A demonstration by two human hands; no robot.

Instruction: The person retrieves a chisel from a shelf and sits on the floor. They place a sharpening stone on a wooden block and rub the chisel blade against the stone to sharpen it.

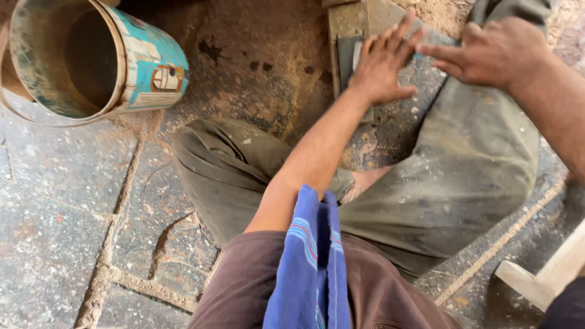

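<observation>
The left hand (pixel 382 64) covers most of the flat grey piece (pixel 348 58) under it, so the piece's shape and kind cannot be told. The right hand (pixel 496 50) has blurred fingertips, and whether its grip closes on anything is unclear; its forearm runs off the right edge. The tin bucket (pixel 91 58) is cut by the top and left edges. The pale wooden piece (pixel 545 277) leaves the frame at lower right, its far end unseen.

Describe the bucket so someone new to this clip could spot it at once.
Start at the dusty stone-paved floor and look to the upper left corner, left of the seated person's bent knee. The bucket lies tipped, its open mouth toward the camera. It alone is round, with turquoise paint.
</observation>
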